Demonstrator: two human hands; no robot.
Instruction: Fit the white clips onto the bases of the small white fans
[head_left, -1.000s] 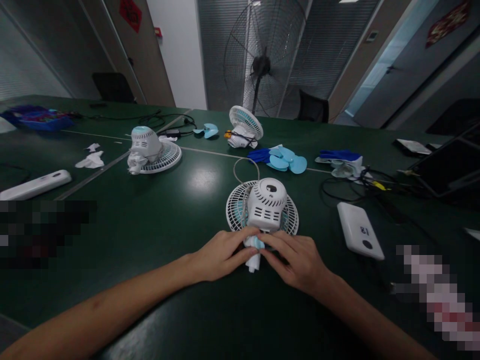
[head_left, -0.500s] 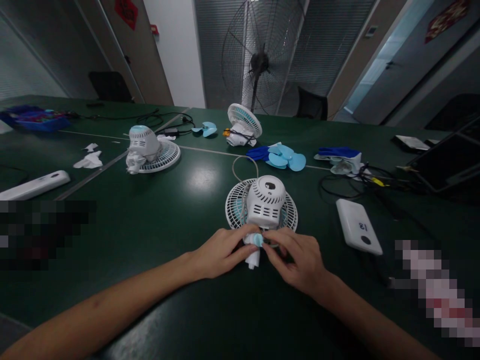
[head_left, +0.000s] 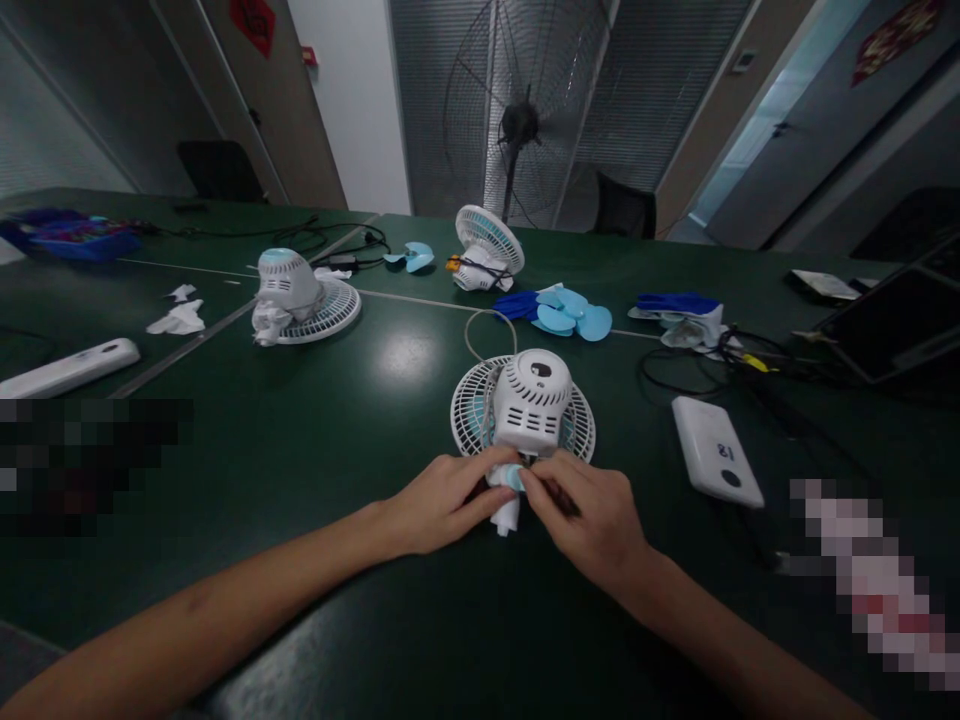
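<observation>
A small white desk fan [head_left: 529, 400] lies grille-down on the dark green table [head_left: 315, 450], its motor housing facing up. Its white stem with a light blue knob [head_left: 510, 490] points toward me. My left hand [head_left: 442, 500] is closed around the stem from the left. From the right, my right hand [head_left: 592, 515] pinches at the blue knob with fingers curled. A white cord loops from the fan toward the far side.
Two more small fans [head_left: 296, 295] [head_left: 484, 250] lie farther back, with loose blue blades [head_left: 570, 315] and blue gloves [head_left: 679, 305]. A white power bank [head_left: 716, 450] and cables sit at right, a white remote-like device [head_left: 67, 368] at left. A tall pedestal fan [head_left: 517, 120] stands behind the table.
My hands have stayed on the fan's stem; the right fingers shifted slightly on the blue knob. The view tilted a little.
</observation>
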